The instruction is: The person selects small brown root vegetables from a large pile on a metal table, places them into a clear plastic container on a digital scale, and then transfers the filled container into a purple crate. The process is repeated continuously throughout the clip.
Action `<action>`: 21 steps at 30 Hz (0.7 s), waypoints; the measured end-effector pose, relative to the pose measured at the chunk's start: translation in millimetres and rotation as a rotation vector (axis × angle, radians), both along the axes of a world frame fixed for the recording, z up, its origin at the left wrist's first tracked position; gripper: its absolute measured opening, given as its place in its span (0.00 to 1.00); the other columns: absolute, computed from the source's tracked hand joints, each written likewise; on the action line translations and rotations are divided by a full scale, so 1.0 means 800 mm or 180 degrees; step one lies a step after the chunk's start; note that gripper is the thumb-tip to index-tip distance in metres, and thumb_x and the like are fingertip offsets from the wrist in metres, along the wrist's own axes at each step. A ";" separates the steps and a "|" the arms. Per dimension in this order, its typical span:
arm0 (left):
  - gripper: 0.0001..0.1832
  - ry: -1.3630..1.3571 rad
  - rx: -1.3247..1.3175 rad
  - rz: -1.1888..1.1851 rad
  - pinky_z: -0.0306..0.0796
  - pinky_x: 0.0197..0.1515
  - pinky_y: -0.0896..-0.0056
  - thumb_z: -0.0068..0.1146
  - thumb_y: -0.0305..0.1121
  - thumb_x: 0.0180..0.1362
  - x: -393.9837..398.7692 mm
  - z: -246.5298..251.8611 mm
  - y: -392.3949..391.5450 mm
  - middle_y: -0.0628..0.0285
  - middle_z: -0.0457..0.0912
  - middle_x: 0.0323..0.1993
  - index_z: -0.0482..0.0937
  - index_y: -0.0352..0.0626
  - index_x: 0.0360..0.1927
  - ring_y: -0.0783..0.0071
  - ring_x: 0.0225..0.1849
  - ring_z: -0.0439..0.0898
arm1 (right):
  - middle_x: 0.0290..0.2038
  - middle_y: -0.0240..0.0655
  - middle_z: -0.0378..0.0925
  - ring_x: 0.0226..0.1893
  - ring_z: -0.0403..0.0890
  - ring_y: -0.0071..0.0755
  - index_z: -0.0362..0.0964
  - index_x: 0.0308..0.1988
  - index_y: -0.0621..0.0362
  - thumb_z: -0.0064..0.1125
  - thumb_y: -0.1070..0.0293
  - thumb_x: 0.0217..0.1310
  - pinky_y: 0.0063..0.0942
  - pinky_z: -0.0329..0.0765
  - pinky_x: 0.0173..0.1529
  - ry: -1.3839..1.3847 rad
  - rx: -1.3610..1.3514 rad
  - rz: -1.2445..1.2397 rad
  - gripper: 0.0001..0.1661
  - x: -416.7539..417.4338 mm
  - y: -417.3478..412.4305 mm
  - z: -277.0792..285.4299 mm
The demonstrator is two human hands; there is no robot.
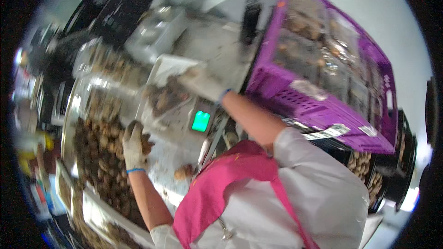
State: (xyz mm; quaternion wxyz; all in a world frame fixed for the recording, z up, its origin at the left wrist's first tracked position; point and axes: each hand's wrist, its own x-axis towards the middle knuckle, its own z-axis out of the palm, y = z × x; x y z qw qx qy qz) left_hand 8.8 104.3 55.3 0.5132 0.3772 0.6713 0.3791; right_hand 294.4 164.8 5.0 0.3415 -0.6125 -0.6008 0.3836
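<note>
My left hand (134,147), in a whitish glove, is beside a large heap of brown mushrooms (104,159), with what looks like a brown mushroom (147,144) between its fingers. Over a white tray (169,63) reaches my gloved right hand (195,81), its fingertips at dark brown pieces (164,97) in the tray; blur hides whether it grips one. A scale display (201,121) glows green just below the tray. On the pale work surface near my apron lies a single brown mushroom (183,172).
At right stands a purple plastic crate (283,83) holding clear packs. Clear plastic containers (152,34) are at upper left, near a black crate (110,7). White-walled bins (110,214) lie lower left. Black crates with mushrooms (360,164) stand lower right.
</note>
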 end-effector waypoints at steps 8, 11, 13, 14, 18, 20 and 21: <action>0.16 -0.0782 -0.0129 -0.0347 0.76 0.23 0.65 0.48 0.42 0.67 -0.015 -0.066 0.049 0.54 0.81 0.32 0.74 0.39 0.46 0.64 0.25 0.81 | 0.62 0.60 0.66 0.62 0.69 0.53 0.59 0.64 0.68 0.68 0.58 0.48 0.39 0.67 0.65 0.1174 0.0401 0.0372 0.47 -0.049 0.010 -0.002; 0.21 -0.1080 0.0087 -0.0021 0.80 0.32 0.61 0.52 0.43 0.65 -0.021 -0.061 0.032 0.52 0.82 0.41 0.74 0.38 0.54 0.59 0.32 0.84 | 0.61 0.56 0.69 0.62 0.70 0.50 0.50 0.68 0.67 0.67 0.61 0.48 0.38 0.66 0.66 0.1631 0.0797 0.0428 0.52 -0.052 -0.021 0.041; 0.28 -0.0366 0.0809 0.0093 0.80 0.40 0.61 0.53 0.41 0.62 0.012 -0.001 0.004 0.49 0.76 0.54 0.68 0.38 0.63 0.61 0.45 0.81 | 0.57 0.56 0.73 0.60 0.72 0.49 0.50 0.68 0.68 0.66 0.63 0.48 0.36 0.67 0.65 0.1068 0.1116 0.0242 0.52 -0.035 -0.055 0.100; 0.32 -0.0089 0.1075 0.0087 0.80 0.45 0.61 0.54 0.39 0.61 0.042 0.048 -0.018 0.48 0.72 0.60 0.64 0.37 0.68 0.62 0.51 0.79 | 0.57 0.57 0.72 0.60 0.72 0.51 0.51 0.69 0.65 0.66 0.63 0.49 0.37 0.67 0.64 0.1051 0.1665 0.0040 0.51 -0.024 -0.066 0.113; 0.33 -0.1427 0.1540 -0.1374 0.79 0.41 0.65 0.50 0.30 0.55 0.087 0.143 -0.034 0.48 0.74 0.57 0.63 0.41 0.68 0.60 0.46 0.81 | 0.63 0.55 0.65 0.60 0.71 0.53 0.61 0.64 0.56 0.62 0.70 0.52 0.41 0.70 0.63 0.0638 0.2465 -0.0175 0.39 0.083 -0.142 0.218; 0.36 -0.1468 0.1640 -0.1777 0.74 0.24 0.71 0.51 0.24 0.47 0.121 0.162 -0.045 0.46 0.76 0.54 0.65 0.40 0.66 0.61 0.31 0.82 | 0.60 0.47 0.69 0.56 0.74 0.46 0.67 0.56 0.56 0.62 0.67 0.55 0.38 0.74 0.59 0.2888 0.1427 -0.0647 0.28 0.131 -0.196 0.259; 0.38 -0.1522 0.1680 -0.2021 0.71 0.16 0.73 0.51 0.21 0.43 0.142 0.171 -0.050 0.45 0.77 0.53 0.66 0.39 0.65 0.62 0.23 0.83 | 0.58 0.43 0.71 0.53 0.76 0.42 0.70 0.52 0.56 0.61 0.65 0.56 0.37 0.76 0.57 0.3995 0.1120 -0.1152 0.23 0.157 -0.228 0.281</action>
